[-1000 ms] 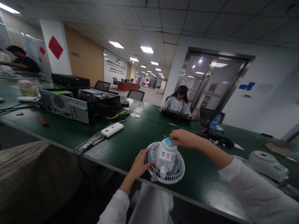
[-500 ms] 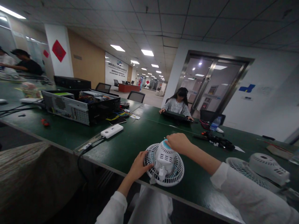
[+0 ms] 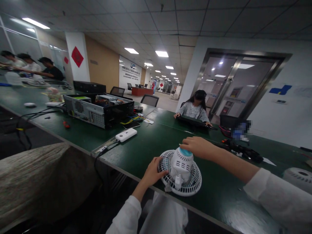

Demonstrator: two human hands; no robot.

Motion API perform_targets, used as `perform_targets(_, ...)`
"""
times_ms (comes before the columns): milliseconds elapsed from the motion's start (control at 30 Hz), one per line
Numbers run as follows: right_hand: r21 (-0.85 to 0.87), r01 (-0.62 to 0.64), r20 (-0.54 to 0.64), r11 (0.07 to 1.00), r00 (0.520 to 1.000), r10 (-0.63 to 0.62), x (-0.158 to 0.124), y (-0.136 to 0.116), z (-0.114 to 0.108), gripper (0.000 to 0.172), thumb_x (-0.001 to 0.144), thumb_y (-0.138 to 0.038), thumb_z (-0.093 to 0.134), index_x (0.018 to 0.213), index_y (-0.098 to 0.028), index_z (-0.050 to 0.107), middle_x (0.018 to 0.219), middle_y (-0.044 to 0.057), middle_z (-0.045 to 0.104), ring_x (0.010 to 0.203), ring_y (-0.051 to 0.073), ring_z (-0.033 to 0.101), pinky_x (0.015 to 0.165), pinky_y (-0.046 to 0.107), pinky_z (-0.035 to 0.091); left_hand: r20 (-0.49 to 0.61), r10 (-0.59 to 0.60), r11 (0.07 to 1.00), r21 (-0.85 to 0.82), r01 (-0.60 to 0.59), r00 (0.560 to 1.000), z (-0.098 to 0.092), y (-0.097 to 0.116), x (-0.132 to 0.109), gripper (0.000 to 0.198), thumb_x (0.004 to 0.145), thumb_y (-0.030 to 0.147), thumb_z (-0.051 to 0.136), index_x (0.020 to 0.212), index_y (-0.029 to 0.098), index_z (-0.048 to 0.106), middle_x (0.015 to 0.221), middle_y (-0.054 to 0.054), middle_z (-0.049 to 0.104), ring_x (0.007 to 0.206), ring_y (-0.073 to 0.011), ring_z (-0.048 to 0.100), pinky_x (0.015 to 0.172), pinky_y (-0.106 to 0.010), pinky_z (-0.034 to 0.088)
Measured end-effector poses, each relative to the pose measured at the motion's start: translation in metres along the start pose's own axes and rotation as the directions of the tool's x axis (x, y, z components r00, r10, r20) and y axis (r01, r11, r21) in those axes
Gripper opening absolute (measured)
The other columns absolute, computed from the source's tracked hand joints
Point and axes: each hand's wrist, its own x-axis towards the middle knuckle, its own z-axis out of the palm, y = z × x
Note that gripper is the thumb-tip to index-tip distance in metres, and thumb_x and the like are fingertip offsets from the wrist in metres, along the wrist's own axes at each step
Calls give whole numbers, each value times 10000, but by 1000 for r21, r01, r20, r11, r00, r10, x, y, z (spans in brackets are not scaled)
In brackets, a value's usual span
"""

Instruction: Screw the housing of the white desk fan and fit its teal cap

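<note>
A small white fan (image 3: 181,172) lies grille-down on the green table (image 3: 146,143), its motor housing up, with a blue cap (image 3: 185,151) on top. My left hand (image 3: 153,171) grips the left rim of the grille, fingers curled on it. My right hand (image 3: 198,147) rests over the blue cap, fingers closed round its far side.
An open computer case (image 3: 97,109) and a white box (image 3: 126,134) with a cable lie to the left. Black tools (image 3: 241,150) lie behind. Another white fan part (image 3: 298,175) sits at the right. A person (image 3: 195,109) sits across; other people work far left.
The view has swung left, so the fan sits further right in frame. My right hand has shifted slightly on the blue cap. My left hand stays on the grille rim.
</note>
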Motion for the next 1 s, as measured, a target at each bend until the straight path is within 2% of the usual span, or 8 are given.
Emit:
perform_targets(200,-252,241,-8,937,968,-251,2,5,3,175,843,-111,454,874,-136,624,834,81,631,764,183,577,629,299,385,-5,5,1000,-7,-5,1000,1,0,0,591,694,379,644,1216,191,439,1194,-93,479,1128,-241,460,982,-378,350)
perform_targets(367,-167,202,39,965,979,-198,3,6,1,189,856,-170,460,828,-129,643,842,96,652,777,196,597,644,305,405,-10,1,1000,-7,-1,1000,2,1,1,580,694,370,644,1211,203,443,1187,-86,475,1124,-239,459,975,-379,355)
perform_targets(500,2,-96,128,995,987,95,9,-5,7,344,898,-284,371,850,-112,665,843,146,668,818,248,625,657,331,434,-11,7,1000,2,-7,1000,1,1,1,587,684,375,648,1205,193,449,1170,-86,472,1115,-240,459,971,-372,357)
perform_targets(600,116,-440,223,890,885,408,15,-14,10,457,916,-329,266,914,-104,665,915,190,661,855,281,634,640,342,453,-2,-6,1000,8,6,1000,0,2,1,586,683,351,645,1207,184,442,1168,-92,468,1121,-240,455,977,-373,351)
perform_targets(700,163,-547,279,821,824,493,16,-13,9,514,916,-381,222,919,-112,661,929,189,659,842,284,641,610,334,463,-4,-8,1000,8,8,1000,0,3,0,579,685,338,640,1202,171,442,1170,-99,469,1123,-242,453,979,-375,349)
perform_targets(800,207,-433,236,877,892,385,10,-4,3,420,906,-349,287,929,-123,641,901,164,661,840,262,636,645,329,466,-13,-11,1000,5,11,1000,1,2,1,577,685,344,639,1197,160,446,1168,-104,473,1117,-245,458,975,-379,354)
perform_targets(900,257,-128,76,958,991,112,3,6,-2,263,877,-221,377,997,-148,599,972,133,631,894,214,608,716,300,455,-10,-6,1000,6,6,1000,2,0,2,575,684,356,639,1190,157,452,1163,-105,476,1112,-248,463,972,-388,360)
perform_targets(1000,224,71,11,972,997,-76,-1,13,-1,204,831,-142,449,944,-149,618,1016,126,605,940,203,582,767,298,440,-18,8,1000,8,-8,1000,3,-2,2,562,687,356,636,1184,167,455,1161,-100,477,1116,-246,462,976,-394,358)
